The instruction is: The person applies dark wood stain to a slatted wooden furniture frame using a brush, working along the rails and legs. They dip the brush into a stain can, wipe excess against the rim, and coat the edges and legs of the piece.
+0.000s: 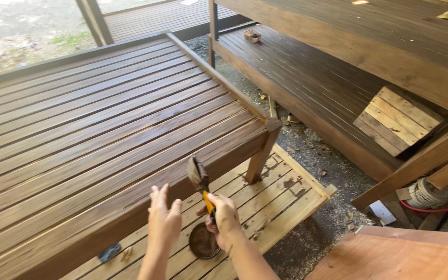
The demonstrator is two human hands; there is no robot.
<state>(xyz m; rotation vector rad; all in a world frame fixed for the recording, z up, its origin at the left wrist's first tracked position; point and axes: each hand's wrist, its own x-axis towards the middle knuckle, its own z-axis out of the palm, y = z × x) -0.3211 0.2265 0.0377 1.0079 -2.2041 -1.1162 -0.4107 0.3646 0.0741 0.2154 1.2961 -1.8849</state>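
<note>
My right hand (222, 218) grips the orange handle of a paintbrush (199, 179), bristles up and dark with stain, close to the front edge of a large slatted wooden platform (94, 135). My left hand (164, 220) is open beside it, fingers spread, holding nothing. Just below my hands a small round can of dark stain (203, 242) sits on a pale slatted pallet (281, 197) under the platform's corner leg (262, 155).
A second dark slatted platform (307, 78) lies to the right across a gravel strip (317, 155), with a pale wooden panel (397, 119) on it. A reddish board (400, 256) is at bottom right, and a blue rag (110, 252) lies on the pallet.
</note>
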